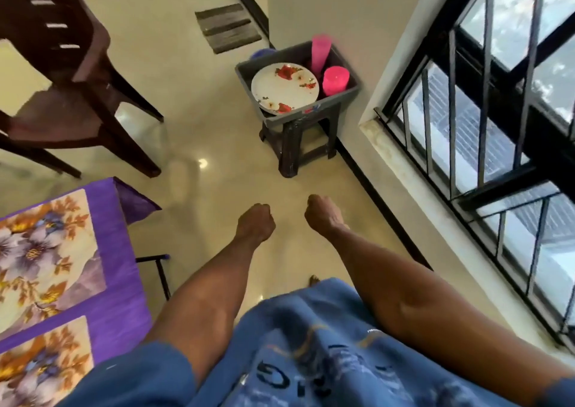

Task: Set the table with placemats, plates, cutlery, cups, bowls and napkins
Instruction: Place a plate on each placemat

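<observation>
Ahead, plates [284, 87] and pink cups [334, 80] in grey tub [348, 97], well beyond both empty fists, left hand [255, 220], right hand [320, 213].

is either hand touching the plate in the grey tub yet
Apart. The head view shows the left hand and right hand both fisted over bare floor, well short of the plate in the grey tub.

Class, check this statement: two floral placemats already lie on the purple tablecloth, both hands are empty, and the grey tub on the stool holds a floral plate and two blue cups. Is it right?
Not quite: the head view shows the two cups in the grey tub are pink, not blue. The rest stands: two floral placemats on the purple tablecloth, left hand and right hand empty, the floral plate in the tub on the stool.
</observation>
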The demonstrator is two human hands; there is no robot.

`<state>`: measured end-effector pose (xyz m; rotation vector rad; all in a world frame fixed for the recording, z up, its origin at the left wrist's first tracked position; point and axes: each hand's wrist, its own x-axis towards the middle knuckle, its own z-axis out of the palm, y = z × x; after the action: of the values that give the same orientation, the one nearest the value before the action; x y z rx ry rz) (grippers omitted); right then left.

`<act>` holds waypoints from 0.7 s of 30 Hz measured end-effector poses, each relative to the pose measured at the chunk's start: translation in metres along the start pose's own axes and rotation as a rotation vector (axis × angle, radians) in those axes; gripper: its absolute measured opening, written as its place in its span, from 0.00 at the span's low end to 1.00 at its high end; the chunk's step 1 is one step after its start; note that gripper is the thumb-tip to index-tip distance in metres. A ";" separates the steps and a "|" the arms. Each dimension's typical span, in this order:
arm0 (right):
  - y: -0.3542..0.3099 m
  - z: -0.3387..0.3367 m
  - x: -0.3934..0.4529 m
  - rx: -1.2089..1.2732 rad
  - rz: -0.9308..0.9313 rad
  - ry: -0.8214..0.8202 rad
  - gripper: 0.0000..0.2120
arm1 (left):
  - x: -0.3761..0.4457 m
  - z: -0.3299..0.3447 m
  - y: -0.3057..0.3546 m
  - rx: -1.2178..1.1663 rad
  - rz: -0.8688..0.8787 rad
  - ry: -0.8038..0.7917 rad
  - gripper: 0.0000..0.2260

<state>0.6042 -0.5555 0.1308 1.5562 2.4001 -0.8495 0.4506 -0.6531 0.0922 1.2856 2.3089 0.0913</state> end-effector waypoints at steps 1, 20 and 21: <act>0.005 -0.010 0.014 -0.002 -0.014 0.004 0.09 | 0.011 -0.005 0.007 -0.014 -0.012 0.019 0.12; -0.035 -0.137 0.381 0.204 0.129 -0.014 0.10 | 0.384 -0.148 0.024 -0.259 -0.118 0.029 0.15; -0.037 -0.140 0.399 0.217 0.149 -0.009 0.09 | 0.401 -0.157 0.026 -0.287 -0.112 0.035 0.14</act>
<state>0.4170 -0.1768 0.0926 1.7767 2.2137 -1.1122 0.2260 -0.2844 0.0827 1.0166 2.2908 0.3950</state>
